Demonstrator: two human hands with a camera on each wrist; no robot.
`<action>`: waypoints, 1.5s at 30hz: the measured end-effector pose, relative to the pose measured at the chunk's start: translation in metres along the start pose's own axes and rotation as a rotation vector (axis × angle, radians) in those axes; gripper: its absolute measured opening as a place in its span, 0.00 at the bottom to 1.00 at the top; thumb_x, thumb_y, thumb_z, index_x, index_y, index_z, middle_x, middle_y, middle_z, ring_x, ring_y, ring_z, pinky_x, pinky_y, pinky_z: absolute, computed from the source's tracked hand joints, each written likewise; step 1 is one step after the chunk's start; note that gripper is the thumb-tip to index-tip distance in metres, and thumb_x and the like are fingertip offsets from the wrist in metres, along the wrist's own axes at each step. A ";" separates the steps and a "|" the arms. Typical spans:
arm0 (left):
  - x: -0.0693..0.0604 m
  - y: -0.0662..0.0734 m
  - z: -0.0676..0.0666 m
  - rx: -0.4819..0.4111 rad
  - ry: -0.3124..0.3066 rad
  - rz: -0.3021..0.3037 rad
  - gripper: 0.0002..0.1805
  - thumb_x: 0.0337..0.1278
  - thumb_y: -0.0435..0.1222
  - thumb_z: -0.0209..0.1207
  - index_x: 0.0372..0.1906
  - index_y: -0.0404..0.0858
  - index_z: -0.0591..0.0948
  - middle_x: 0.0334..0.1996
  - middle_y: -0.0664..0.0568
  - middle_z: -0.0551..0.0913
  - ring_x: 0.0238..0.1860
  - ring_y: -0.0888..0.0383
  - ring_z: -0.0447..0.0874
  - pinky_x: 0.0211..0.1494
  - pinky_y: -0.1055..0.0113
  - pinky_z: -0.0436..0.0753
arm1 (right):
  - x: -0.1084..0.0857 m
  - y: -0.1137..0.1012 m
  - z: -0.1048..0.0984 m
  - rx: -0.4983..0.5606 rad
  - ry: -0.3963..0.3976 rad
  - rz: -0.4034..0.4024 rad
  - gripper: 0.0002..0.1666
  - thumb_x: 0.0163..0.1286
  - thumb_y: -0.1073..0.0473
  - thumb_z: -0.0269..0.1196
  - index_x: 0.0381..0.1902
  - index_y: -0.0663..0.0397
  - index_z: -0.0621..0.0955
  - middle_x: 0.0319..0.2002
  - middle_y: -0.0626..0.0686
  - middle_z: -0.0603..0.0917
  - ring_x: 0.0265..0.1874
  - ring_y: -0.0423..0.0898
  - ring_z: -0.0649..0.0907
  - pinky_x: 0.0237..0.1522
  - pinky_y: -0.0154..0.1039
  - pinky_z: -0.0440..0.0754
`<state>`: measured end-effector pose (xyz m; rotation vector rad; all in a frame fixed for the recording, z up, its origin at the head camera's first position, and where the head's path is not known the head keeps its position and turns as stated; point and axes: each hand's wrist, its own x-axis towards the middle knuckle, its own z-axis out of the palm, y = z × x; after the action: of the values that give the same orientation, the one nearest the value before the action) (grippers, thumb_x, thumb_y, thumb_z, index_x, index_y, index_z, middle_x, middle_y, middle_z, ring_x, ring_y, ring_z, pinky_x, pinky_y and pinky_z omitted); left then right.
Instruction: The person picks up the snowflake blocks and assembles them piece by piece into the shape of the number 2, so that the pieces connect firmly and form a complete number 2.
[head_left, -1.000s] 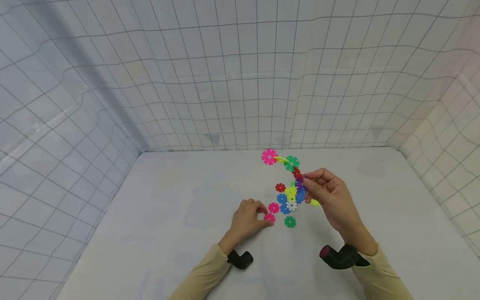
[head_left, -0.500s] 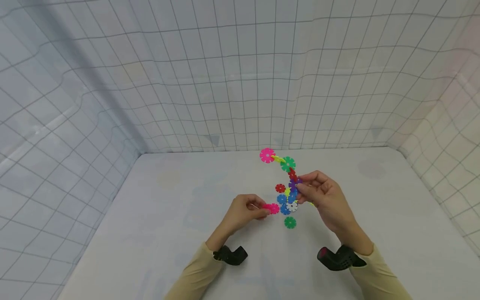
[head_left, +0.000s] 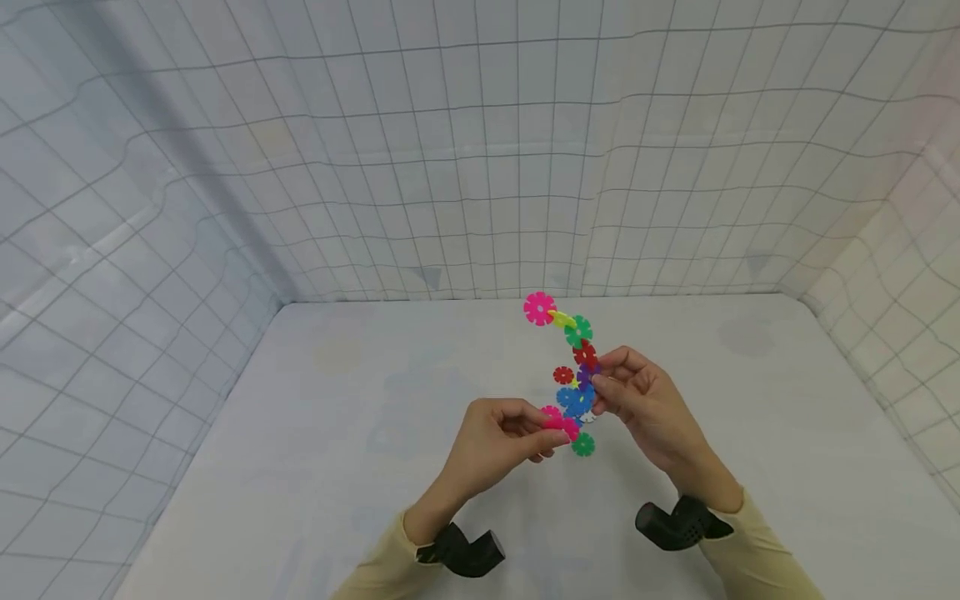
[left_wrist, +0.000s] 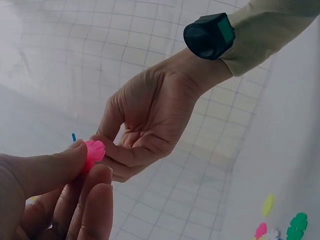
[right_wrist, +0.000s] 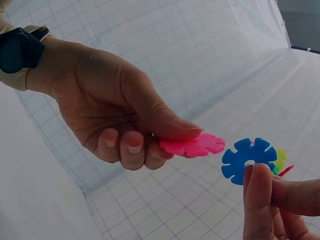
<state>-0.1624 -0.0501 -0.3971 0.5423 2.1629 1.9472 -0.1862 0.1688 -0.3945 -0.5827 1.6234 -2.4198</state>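
My left hand (head_left: 498, 442) pinches a pink notched plastic disc (head_left: 568, 428) between thumb and fingers. In my right hand (head_left: 648, 408) is a curved chain of interlocked discs. The chain runs from a pink end disc (head_left: 539, 308) through a yellow disc (head_left: 562, 320), a green disc (head_left: 578, 332), a red disc (head_left: 585, 355) and a purple disc (head_left: 587, 377) to a blue disc (head_left: 581, 398). My right fingers grip near the purple and blue discs. The right wrist view shows the held pink disc (right_wrist: 200, 145) close beside the blue disc (right_wrist: 250, 155), slightly apart from it.
Several loose discs lie on the white table beneath the hands, among them a red disc (head_left: 563, 375), a green disc (head_left: 582, 444) and a white disc (head_left: 589, 417). Grid-patterned sheeting (head_left: 480, 167) stands around the table's back and sides.
My left hand took up the pink disc from the table and moved right, toward the chain's blue end. My right hand shifted slightly left with the chain.
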 end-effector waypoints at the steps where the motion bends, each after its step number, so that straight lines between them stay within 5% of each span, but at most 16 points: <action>1: -0.001 0.001 0.001 0.005 0.010 0.006 0.07 0.48 0.35 0.70 0.32 0.35 0.86 0.24 0.48 0.85 0.24 0.55 0.84 0.31 0.60 0.84 | -0.001 0.000 0.000 0.003 -0.005 0.002 0.09 0.70 0.73 0.53 0.44 0.56 0.75 0.30 0.50 0.80 0.27 0.41 0.82 0.37 0.32 0.81; 16: -0.001 0.001 0.004 0.049 0.075 0.050 0.08 0.49 0.38 0.70 0.29 0.36 0.85 0.22 0.51 0.85 0.22 0.53 0.85 0.26 0.60 0.83 | -0.006 0.000 0.010 -0.122 0.087 -0.126 0.08 0.68 0.75 0.55 0.44 0.65 0.73 0.31 0.55 0.81 0.27 0.45 0.83 0.38 0.37 0.82; 45: -0.001 -0.007 0.008 -0.154 0.173 0.127 0.08 0.52 0.29 0.66 0.28 0.27 0.81 0.22 0.39 0.83 0.18 0.55 0.83 0.22 0.66 0.81 | -0.008 0.005 0.022 -0.150 0.066 -0.289 0.06 0.63 0.81 0.56 0.38 0.76 0.71 0.27 0.61 0.84 0.24 0.50 0.85 0.33 0.43 0.83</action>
<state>-0.1596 -0.0437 -0.4050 0.5142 2.0974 2.2832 -0.1704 0.1506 -0.3935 -0.8227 1.8758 -2.5524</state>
